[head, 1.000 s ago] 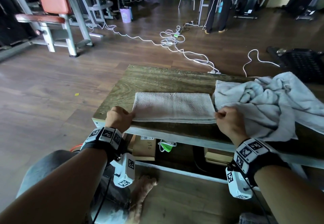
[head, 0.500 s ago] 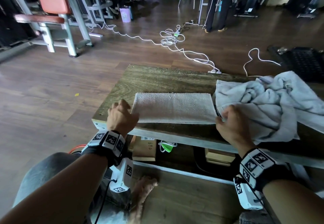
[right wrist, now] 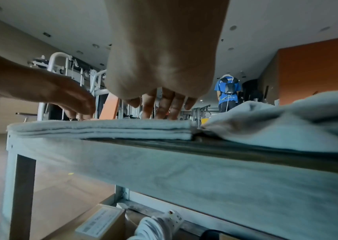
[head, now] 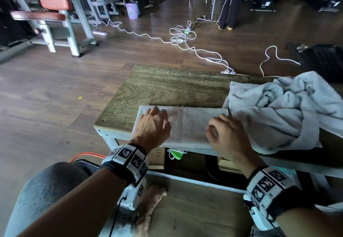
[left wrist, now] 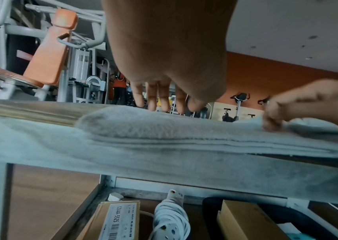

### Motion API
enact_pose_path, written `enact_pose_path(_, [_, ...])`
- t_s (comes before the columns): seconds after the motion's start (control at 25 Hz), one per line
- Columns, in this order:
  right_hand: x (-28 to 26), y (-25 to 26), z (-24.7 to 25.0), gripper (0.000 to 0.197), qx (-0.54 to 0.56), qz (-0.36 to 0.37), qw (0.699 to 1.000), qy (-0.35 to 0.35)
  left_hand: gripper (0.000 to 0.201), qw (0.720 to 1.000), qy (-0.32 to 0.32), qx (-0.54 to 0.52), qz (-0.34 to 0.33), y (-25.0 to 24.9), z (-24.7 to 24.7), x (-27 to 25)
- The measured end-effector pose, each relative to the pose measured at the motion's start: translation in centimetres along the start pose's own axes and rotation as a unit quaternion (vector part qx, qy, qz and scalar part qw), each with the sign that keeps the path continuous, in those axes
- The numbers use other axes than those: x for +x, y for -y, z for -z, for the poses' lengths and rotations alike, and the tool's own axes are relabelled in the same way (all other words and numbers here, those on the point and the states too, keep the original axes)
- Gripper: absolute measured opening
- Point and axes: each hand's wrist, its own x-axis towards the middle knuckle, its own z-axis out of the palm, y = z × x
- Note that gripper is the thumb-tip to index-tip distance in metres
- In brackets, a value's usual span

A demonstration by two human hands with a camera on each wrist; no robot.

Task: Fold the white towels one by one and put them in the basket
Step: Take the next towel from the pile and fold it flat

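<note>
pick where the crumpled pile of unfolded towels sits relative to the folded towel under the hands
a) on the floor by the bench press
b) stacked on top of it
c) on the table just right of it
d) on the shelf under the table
c: the crumpled pile lies on the table directly to the right of the folded towel, its edge meeting the towel's right end where the right hand rests.
</note>
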Motion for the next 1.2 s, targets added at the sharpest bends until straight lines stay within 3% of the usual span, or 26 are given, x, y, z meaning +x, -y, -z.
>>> enact_pose_path(0.08, [2.1,1.7,-1.7,0.027,0.033,0.000,0.999,0.010,0.034,0.999,0.013,-0.025,-0.035,-1.3,-1.7,1.7])
enact_pose_path(0.16, [3.9,3.5,-3.9,0.052,0.078,-0.006,0.995,0.057,0.048,0.998,0.050,-0.034,-0.028,-2.6,-3.4,2.7])
enact_pose_path(0.24, [4.1,4.2,-5.6,0.067,0.046,-0.012,0.994,0.102,0.055,0.995,0.099,0.002,-0.013,-3.1,-4.9,2.6])
enact_pose_path(0.4, [3.8,3.3,-6.6,0.067,-0.049,-0.016,0.992,0.117,0.060,0.995,0.094,0.043,-0.010,-2.2,-5.6,2.1])
enact_pose_path(0.96, [2.8,0.0,-5.8,0.065,-0.101,-0.067,0.987,0.106,0.073,0.995,0.072,0.035,0.052,-0.4,-4.7,1.6])
enact_pose_path(1.2, [2.5,-1.1,-5.8,0.069,-0.063,-0.091,0.986,0.124,0.087,0.994,0.066,0.029,0.076,1.3,-4.3,0.8])
